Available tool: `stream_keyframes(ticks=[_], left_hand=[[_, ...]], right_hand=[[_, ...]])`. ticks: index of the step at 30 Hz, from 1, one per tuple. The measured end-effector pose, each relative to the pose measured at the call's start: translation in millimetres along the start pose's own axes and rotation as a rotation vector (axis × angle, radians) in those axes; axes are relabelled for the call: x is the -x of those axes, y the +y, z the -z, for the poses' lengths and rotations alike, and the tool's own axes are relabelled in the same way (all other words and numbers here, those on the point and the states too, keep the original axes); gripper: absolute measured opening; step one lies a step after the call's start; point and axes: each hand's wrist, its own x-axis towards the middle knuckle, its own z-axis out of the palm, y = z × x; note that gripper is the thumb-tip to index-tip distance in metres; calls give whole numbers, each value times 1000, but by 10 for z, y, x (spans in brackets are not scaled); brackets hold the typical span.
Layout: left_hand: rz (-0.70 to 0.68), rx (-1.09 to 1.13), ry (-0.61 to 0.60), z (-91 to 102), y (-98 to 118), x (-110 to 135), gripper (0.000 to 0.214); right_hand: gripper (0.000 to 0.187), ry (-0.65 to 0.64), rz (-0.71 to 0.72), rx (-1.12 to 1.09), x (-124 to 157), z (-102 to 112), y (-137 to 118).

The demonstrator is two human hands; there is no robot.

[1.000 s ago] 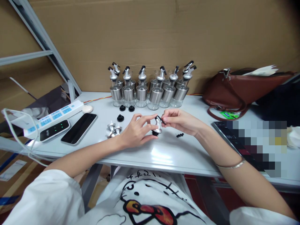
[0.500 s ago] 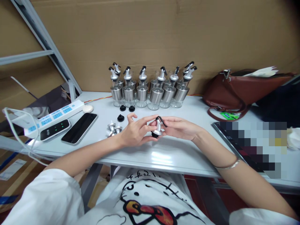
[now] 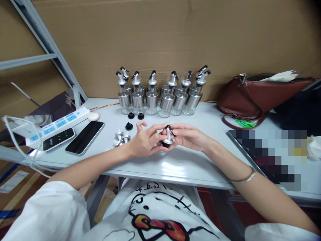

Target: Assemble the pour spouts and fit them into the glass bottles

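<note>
Above the front half of the table, both hands meet at a silver pourer spout (image 3: 169,138) with a black lever on top and a black stopper at its base. My left hand (image 3: 146,140) grips it from the left, thumb and fingers closed on its body and base. From the right, my right hand (image 3: 192,138) pinches it near the lever; its fingertips are partly hidden behind the spout. Beside my left hand lie silver spout parts (image 3: 122,138) and black stoppers (image 3: 129,126). Several glass bottles (image 3: 151,99) with steel bands stand behind, many topped with similar spouts.
On the left are a phone (image 3: 85,137), a black-faced device (image 3: 59,139), a power strip (image 3: 60,125) and a white round case (image 3: 94,116). A brown handbag (image 3: 265,97) sits at the back right, with a dark-edged flat item (image 3: 240,149), partly blurred out, before it. Cardboard (image 3: 175,40) lines the back.
The spout's black lever has swung down closer to its body. My right hand has shifted slightly around it, while my left hand stays nearly still.
</note>
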Motion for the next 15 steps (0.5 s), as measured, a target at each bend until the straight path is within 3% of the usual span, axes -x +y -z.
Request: stream_keyframes(ticks=[6, 11, 15], left_hand=[[-9, 6, 13, -7, -19, -7, 23], [113, 89, -11, -21, -17, -24, 36], [131, 126, 83, -33, 20, -49, 37]], right_hand=[[25, -36, 71, 65, 11, 16, 12], [26, -47, 98, 166, -19, 27, 49], [27, -31, 107, 188, -54, 3, 105]])
